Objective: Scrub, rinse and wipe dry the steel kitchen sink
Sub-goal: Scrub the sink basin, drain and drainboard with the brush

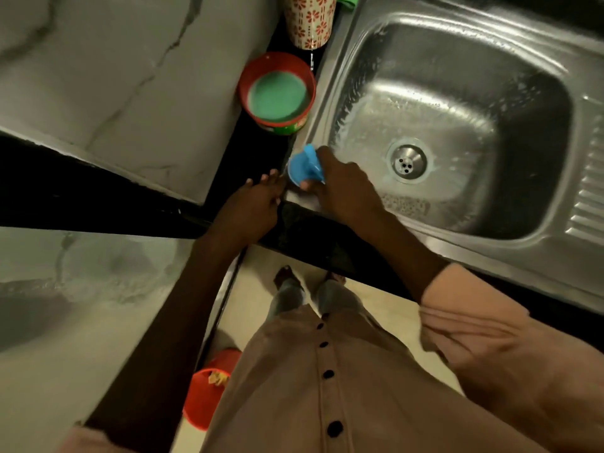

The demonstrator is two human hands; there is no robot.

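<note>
Right hand is clamping its grip round the light, stiff, soap-slick blue scrubber at centre frame, working the steel sink rim, left hand resting loose on the bench.

Count in my view: 1 steel sink, 1 blue scrubber, 1 red tub, 1 patterned cup, 1 orange bucket, my 2 hands: left hand, right hand.

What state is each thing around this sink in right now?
Sink: wet, soapy streaks, nothing in the basin.
Drain: unplugged.
Scrubber: gripped by right hand, on sink's rim.
Left hand: resting on the counter edge, holding nothing.
Soap tub: open, uncovered.
Cup: standing upright.
</note>
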